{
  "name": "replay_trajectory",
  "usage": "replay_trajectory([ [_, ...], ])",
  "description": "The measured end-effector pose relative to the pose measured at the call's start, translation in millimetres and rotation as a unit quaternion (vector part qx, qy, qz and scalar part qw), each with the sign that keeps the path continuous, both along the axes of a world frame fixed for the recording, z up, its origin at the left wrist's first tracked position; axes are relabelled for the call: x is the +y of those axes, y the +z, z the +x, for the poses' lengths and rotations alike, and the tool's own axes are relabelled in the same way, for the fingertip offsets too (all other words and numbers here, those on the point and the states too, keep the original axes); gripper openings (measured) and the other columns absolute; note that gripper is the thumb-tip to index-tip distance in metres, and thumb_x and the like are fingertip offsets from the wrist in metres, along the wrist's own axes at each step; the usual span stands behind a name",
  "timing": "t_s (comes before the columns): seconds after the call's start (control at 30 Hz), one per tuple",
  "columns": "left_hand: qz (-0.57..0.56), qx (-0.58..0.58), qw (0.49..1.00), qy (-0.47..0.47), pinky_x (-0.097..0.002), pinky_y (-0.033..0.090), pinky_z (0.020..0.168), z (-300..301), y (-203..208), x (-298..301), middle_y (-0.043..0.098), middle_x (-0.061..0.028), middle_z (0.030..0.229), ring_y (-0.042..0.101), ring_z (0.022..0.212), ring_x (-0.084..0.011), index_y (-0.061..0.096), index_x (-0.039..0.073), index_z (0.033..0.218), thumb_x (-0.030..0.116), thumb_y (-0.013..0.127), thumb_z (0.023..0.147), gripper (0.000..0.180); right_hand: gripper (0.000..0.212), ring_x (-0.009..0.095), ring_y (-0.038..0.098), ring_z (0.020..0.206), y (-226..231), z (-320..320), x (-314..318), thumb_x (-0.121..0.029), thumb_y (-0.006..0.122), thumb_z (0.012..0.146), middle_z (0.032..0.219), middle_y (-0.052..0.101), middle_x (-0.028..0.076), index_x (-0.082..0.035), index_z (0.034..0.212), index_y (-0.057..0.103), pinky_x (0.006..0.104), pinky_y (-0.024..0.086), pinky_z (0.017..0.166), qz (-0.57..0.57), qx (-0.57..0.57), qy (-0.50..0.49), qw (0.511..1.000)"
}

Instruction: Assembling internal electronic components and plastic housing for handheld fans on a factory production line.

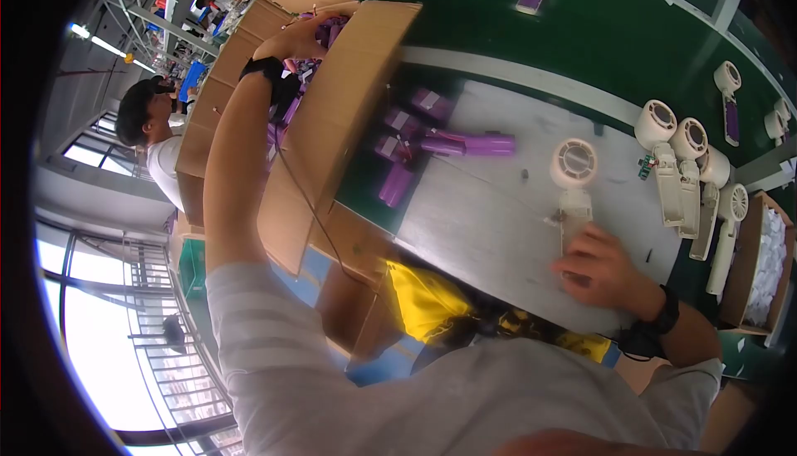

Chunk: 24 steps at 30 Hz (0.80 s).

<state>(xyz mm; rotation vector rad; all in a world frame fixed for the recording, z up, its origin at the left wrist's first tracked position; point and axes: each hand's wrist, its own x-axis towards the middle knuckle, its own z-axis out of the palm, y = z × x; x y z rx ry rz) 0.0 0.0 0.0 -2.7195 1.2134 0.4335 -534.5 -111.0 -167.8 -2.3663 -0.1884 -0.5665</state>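
Right of centre on the grey mat (490, 215) — one white fan (574, 165), lying face up. Its long axis runs nearly straight away from the wearer: round head at the far end, handle pointing back toward the body.

Counts: four white fans (667, 182) side by side at the mat's right edge, heads far, handles toward the wearer and angled slightly right. Small green board (645, 167), one, by the leftmost. Beyond, on the green surface (473, 20), three more fans (728, 77), the rightmost partly cut off; two of them show purple in the handle. Purple packs (491, 145) at the mat's left side: about six, overlapping, so the count is loose. One small box (745, 294) of white pieces at far right.

Right hand (598, 269): fingers bent and a little spread over the fan handle's near end; blurred, cannot tell whether they pinch it. Left hand (303, 39): inside the tall carton (344, 116), over more purple packs, fingers curved downward. Tips partly hidden — cannot tell whether they grip one.
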Motion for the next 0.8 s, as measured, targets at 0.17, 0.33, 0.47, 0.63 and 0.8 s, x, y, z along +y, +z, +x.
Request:
replay_trajectory([
  [0.17, -0.020, 0.034, 0.999, 0.024, -0.0415, 0.063, 0.058, -3, 4, 2, 0.046, -0.0138, 0.137, 0.059, 0.112, -0.0342, 0.028, 0.034, 0.146, 0.031, 0.079, 0.073, 0.089, 0.024, 0.022, 0.050, 0.069, -1, 2, 1, -0.001, 0.070, 0.060, 0.074, 0.052, 0.003, -0.011, 0.082, 0.070, 0.0331, 0.044, 0.058, 0.005, -0.010, -0.002, 1.000],
  [0.33, 0.031, -0.109, 0.994, -0.006, -0.0411, 0.063, 0.056, 4, -2, 2, 0.051, -0.0180, 0.133, 0.061, 0.109, -0.0335, 0.029, 0.035, 0.146, 0.032, 0.080, 0.073, 0.089, 0.024, 0.022, 0.050, 0.069, 2, 4, 3, -0.001, 0.071, 0.059, 0.074, 0.052, 0.003, -0.011, 0.082, 0.070, 0.0332, 0.045, 0.058, 0.008, -0.016, 0.005, 1.000],
  [0.47, 0.053, -0.054, 0.997, -0.003, -0.0440, 0.062, 0.064, -21, 10, -12, 0.052, -0.0217, 0.133, 0.058, 0.115, -0.0359, 0.029, 0.033, 0.146, 0.033, 0.079, 0.074, 0.087, 0.025, 0.022, 0.051, 0.070, 2, -1, 2, -0.002, 0.071, 0.059, 0.074, 0.052, 0.003, -0.011, 0.082, 0.070, 0.0328, 0.045, 0.060, 0.012, -0.006, -0.001, 1.000],
  [0.63, -0.103, -0.144, 0.950, -0.257, -0.0480, 0.046, 0.100, 45, -14, 26, 0.056, -0.0251, 0.129, 0.051, 0.121, -0.0461, 0.031, 0.026, 0.146, 0.032, 0.085, 0.062, 0.100, 0.025, 0.020, 0.051, 0.073, 4, 0, 3, -0.001, 0.072, 0.062, 0.076, 0.053, 0.000, -0.012, 0.084, 0.072, 0.0297, 0.048, 0.063, 0.008, 0.006, 0.006, 1.000],
  [0.8, -0.101, -0.153, 0.966, -0.181, -0.0464, 0.042, 0.102, 56, -24, 19, 0.056, -0.0255, 0.128, 0.053, 0.118, -0.0452, 0.031, 0.022, 0.146, 0.031, 0.083, 0.064, 0.097, 0.027, 0.022, 0.051, 0.071, 2, 2, 3, -0.003, 0.072, 0.058, 0.075, 0.053, 0.002, -0.012, 0.083, 0.070, 0.0324, 0.045, 0.061, 0.014, -0.007, 0.003, 1.000],
])
